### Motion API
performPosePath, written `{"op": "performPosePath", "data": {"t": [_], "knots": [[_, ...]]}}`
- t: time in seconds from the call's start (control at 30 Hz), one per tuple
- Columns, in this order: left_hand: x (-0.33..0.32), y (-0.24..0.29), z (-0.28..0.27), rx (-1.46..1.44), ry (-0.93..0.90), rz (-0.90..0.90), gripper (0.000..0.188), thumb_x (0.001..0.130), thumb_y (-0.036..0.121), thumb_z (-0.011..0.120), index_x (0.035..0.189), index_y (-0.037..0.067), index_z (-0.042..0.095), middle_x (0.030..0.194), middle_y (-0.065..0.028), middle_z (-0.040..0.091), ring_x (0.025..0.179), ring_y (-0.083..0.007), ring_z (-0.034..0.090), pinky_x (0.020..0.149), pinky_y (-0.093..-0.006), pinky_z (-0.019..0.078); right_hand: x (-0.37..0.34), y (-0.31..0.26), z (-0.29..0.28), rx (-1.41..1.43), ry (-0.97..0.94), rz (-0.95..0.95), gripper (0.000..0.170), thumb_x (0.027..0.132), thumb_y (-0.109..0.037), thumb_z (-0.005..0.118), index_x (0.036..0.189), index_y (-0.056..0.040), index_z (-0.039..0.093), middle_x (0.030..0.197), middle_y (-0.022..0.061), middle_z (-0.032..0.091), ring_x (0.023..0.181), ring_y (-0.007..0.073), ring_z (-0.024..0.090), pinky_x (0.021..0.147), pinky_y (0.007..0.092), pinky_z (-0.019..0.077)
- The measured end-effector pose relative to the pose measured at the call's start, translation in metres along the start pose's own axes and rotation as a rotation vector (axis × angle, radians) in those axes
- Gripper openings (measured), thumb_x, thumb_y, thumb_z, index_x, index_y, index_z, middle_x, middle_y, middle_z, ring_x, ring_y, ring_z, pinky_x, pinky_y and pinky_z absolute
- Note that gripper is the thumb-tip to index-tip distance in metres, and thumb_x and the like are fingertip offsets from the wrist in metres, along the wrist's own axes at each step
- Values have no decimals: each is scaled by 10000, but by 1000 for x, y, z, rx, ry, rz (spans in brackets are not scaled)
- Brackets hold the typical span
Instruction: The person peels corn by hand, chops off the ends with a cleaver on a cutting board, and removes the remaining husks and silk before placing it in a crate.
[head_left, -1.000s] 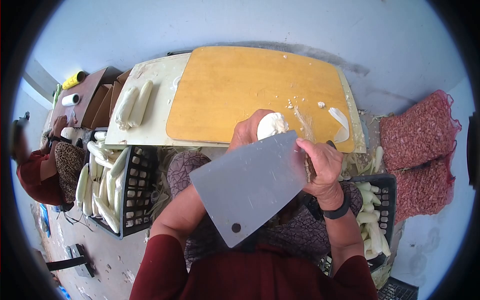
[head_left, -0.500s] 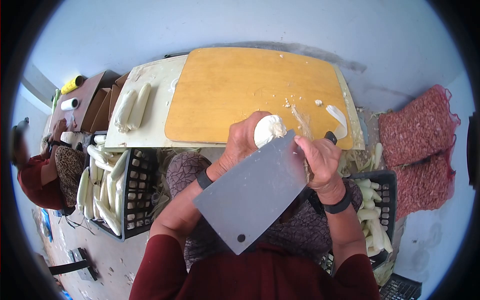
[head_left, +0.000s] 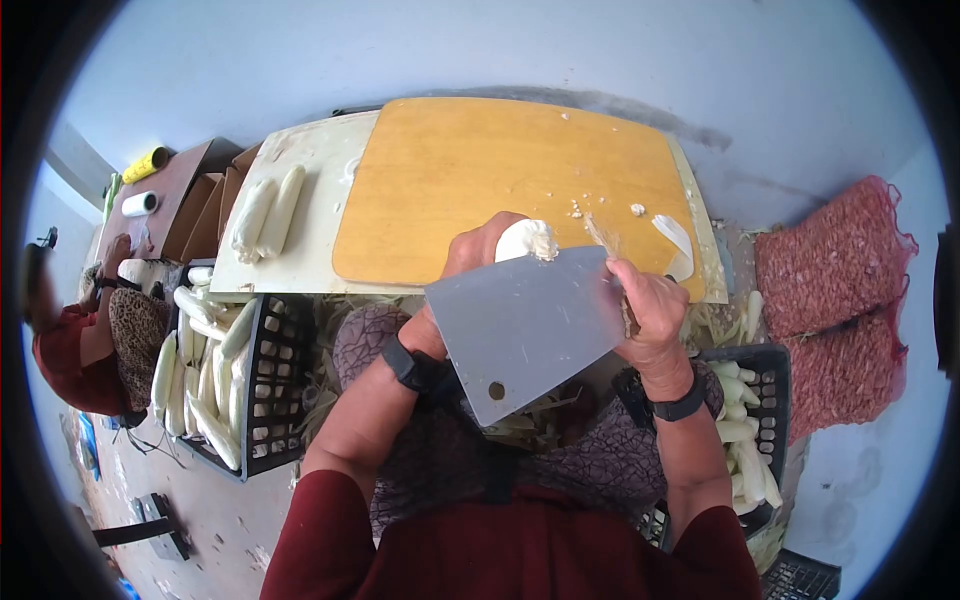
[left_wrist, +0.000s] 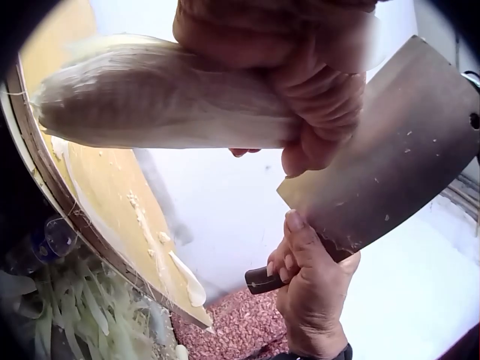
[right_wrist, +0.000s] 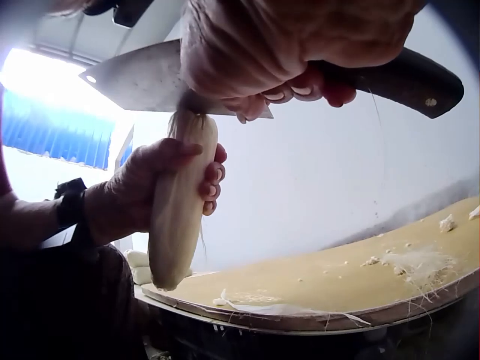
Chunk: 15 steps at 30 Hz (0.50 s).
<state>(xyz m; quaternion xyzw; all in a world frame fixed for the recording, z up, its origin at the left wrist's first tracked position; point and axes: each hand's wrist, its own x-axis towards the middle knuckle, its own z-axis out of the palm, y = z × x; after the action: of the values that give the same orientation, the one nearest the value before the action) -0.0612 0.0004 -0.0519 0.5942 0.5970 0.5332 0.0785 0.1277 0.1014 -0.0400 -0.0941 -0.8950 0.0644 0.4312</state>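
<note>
My left hand (head_left: 468, 248) grips an ear of corn (left_wrist: 165, 105) in its pale husk, fingers wrapped around the middle. In the right wrist view the ear stands nearly upright, with its cut end just under the cleaver's edge. My right hand (head_left: 652, 315) holds the cleaver (head_left: 530, 325) at the heel of the blade and the dark handle (right_wrist: 412, 81). Broad and grey, the blade spans from the right hand toward the left wrist in the head view and covers part of the left hand.
A yellow board (head_left: 500, 170) with crumbs and husk scraps lies ahead on a pale table. Two husked ears (head_left: 268, 218) lie left. Black crates of corn flank me, left crate (head_left: 265, 400) and right crate (head_left: 775, 400). Red mesh sacks (head_left: 835, 255) are right; another person (head_left: 85, 340) sits left.
The cleaver's far end has swung upward toward the board, and the blade lies flatter across the head view. My left hand and the corn have shifted slightly left.
</note>
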Motion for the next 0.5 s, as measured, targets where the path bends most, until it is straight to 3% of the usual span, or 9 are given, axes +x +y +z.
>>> {"op": "performPosePath", "data": {"t": [0.1,0.17,0.3,0.4,0.5], "knots": [[0,2,5,-44,-43,-68,359,683,180,718,943,4,544,822,-150,621,743,-264,638,642,-318,494,2,-5,2,48,-4,-31,395,601,-35,677,977,26,575,703,94,617,527,220,583,490,292,441],[-3,-7,14,-88,-62,-82,343,692,216,704,922,8,559,789,-121,614,707,-231,616,638,-315,478,0,-9,7,8,34,-108,458,593,-146,704,1004,14,581,576,60,526,449,209,510,435,303,398],[0,1,10,-61,-99,-132,340,690,193,709,923,0,555,798,-130,613,710,-231,614,640,-317,474,-1,-9,8,70,76,-86,474,585,-137,692,1017,21,578,570,66,511,448,217,496,431,316,390],[-1,2,9,-158,-79,-69,347,683,192,718,922,-1,555,798,-133,610,705,-228,609,639,-312,469,-2,-10,4,53,60,-103,479,576,-128,689,1018,19,579,575,72,510,456,222,500,433,320,389],[-1,4,8,-133,-128,-80,372,669,185,732,926,-9,547,788,-175,619,727,-293,637,628,-334,487,-4,-6,3,38,57,-106,445,588,-111,676,1004,16,582,577,74,514,456,226,500,434,317,391]]}}
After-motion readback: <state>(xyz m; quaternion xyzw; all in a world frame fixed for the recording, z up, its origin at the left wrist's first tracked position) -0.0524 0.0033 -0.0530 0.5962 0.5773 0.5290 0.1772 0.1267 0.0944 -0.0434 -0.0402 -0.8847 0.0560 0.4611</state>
